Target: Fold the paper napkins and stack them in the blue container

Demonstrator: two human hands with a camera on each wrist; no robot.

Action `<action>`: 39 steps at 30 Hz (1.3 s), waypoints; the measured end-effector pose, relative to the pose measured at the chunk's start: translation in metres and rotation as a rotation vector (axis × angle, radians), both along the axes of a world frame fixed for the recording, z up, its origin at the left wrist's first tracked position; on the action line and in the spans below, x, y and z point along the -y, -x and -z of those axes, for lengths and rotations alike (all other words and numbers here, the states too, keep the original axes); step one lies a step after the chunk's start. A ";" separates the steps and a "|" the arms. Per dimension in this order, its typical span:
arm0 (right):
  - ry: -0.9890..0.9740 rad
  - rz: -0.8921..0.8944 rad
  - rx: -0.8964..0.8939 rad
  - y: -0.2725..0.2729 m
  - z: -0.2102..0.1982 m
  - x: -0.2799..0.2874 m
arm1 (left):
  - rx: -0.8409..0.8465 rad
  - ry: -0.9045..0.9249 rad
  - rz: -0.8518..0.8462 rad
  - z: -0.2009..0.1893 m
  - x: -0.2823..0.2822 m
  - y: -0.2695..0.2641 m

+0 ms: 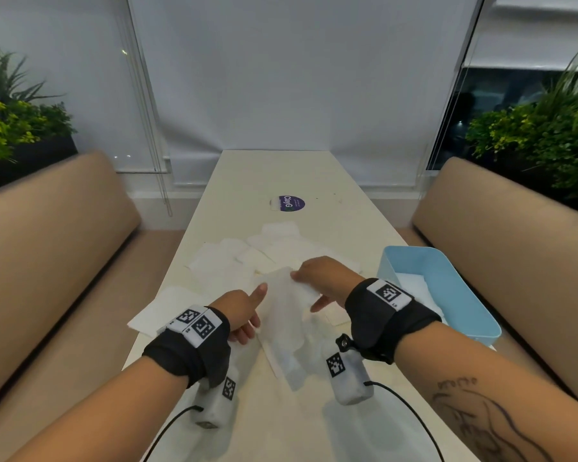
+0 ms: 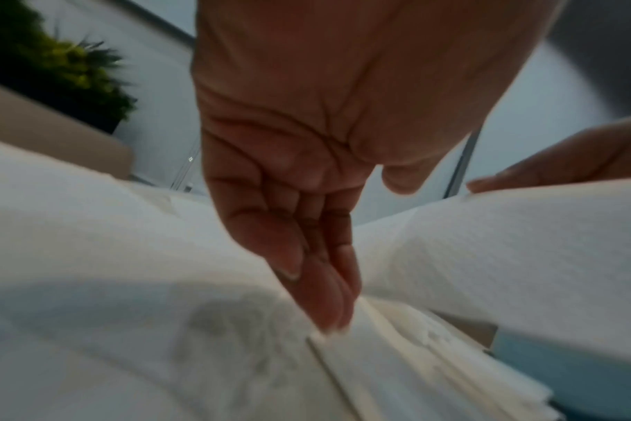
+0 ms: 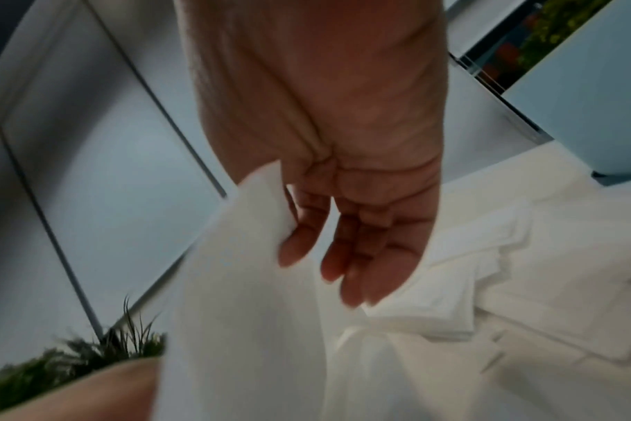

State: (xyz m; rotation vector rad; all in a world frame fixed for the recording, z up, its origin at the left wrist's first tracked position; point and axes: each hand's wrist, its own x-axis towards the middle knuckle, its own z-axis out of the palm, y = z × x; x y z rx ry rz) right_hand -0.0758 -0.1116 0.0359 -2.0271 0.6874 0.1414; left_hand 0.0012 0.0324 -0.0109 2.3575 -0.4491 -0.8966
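Over the table (image 1: pixel 281 175), my right hand (image 1: pixel 327 278) pinches one napkin (image 1: pixel 287 311) up; my left hand (image 1: pixel 241 311) is loose, fingers straight. One blue container (image 1: pixel 461 288) sits at the right, holding napkins (image 1: pixel 414 286) I cannot count.

two hands (image 1: pixel 242 310) (image 1: pixel 326 278), one held napkin (image 1: pixel 286 315), one container (image 1: pixel 461 288)

white napkin (image 1: pixel 285 313) held up | loose napkins (image 1: pixel 222 261) scattered | blue container (image 1: pixel 462 290) right, part-filled

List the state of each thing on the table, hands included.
right hand, pinching the held napkin by its top edge.
held napkin, lifted, hanging limp.
left hand, fingers straight, gripping nothing.
loose napkins, scattered flat on the table.
blue container, open-topped, stored napkins inside.
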 end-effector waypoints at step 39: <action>0.834 -0.384 0.798 0.045 0.014 0.001 | -0.415 1.048 -0.278 -0.040 -0.005 -0.004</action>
